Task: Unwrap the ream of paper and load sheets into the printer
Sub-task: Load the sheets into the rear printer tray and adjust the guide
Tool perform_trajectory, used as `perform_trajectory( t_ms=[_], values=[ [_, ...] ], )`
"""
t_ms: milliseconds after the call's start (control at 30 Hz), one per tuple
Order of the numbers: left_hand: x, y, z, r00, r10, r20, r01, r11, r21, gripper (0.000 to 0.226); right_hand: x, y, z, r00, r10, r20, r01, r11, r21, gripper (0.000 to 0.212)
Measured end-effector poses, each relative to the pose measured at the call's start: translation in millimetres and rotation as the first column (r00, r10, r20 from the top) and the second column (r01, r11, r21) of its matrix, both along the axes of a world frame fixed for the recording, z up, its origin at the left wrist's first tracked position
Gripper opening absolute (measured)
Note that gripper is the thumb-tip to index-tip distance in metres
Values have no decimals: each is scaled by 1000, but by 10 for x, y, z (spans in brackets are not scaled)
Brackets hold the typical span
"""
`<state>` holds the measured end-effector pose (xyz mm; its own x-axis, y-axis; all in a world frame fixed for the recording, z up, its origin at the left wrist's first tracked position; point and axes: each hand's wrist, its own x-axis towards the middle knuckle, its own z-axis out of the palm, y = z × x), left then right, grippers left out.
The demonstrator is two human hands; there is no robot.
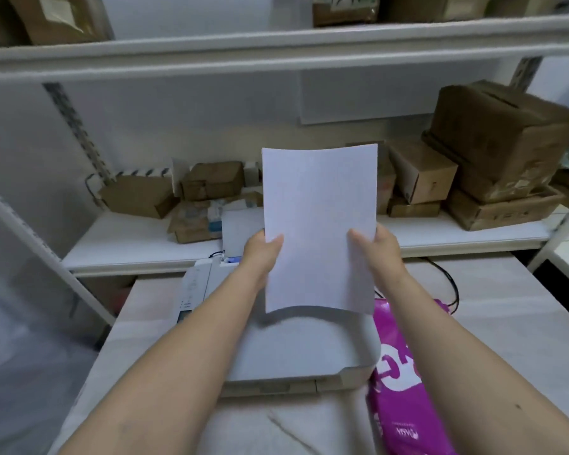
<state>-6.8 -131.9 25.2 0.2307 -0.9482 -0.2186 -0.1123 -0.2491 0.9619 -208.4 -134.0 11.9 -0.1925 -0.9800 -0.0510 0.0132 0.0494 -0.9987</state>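
Observation:
I hold a stack of white sheets (321, 221) upright above the white printer (296, 349). My left hand (262, 254) grips the stack's left edge and my right hand (380, 249) grips its right edge, thumbs on the front. The sheets bow slightly and hide the printer's rear part. The printer's raised white paper support (240, 229) shows behind my left hand. The magenta ream wrapper (404, 382) lies on the table to the right of the printer, partly under my right forearm.
The printer stands on a pale marble-patterned table (506, 323). Behind it a white shelf (128, 244) carries several cardboard boxes (503, 136). A black cable (447, 280) runs across the table at the right. Another shelf (276, 50) spans overhead.

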Motion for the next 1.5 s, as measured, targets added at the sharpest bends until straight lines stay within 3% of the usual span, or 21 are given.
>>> perform_trajectory(
  t_ms=[133, 300, 500, 600, 733, 867, 1200, 1500],
  values=[
    [694, 61, 11, 984, -43, -171, 43, 999, -1, 36, 392, -87, -20, 947, 253, 197, -266, 963, 43, 24],
    [1157, 121, -129, 941, -120, -317, 122, 992, -14, 33, 617, -131, -163, 887, 403, 226, -423, 905, 48, 23],
    [1325, 262, -406, 948, -194, -254, 214, 976, 51, 36, 639, -13, -325, 839, 521, 158, -540, 834, 116, 23],
    [1281, 231, -479, 944, -168, -285, 196, 978, 69, 44, 681, 5, -326, 862, 486, 142, -502, 857, 114, 25],
    [1248, 145, -472, 937, -156, -311, 182, 982, 55, 33, 652, -44, -198, 881, 464, 98, -472, 876, 97, 25],
    [1207, 126, -500, 938, -178, -299, 208, 976, 71, 50, 637, -52, -347, 888, 442, 130, -456, 882, 120, 28],
    [1245, -504, -144, 961, -51, -273, 51, 999, -5, 4, 935, -598, -58, 959, 237, 155, -241, 971, 6, 16],
    [1233, -1248, -23, 963, 59, -262, -67, 998, -22, 11, 1188, -1482, 57, 993, 114, -29, -114, 993, -17, 21]
  ],
)
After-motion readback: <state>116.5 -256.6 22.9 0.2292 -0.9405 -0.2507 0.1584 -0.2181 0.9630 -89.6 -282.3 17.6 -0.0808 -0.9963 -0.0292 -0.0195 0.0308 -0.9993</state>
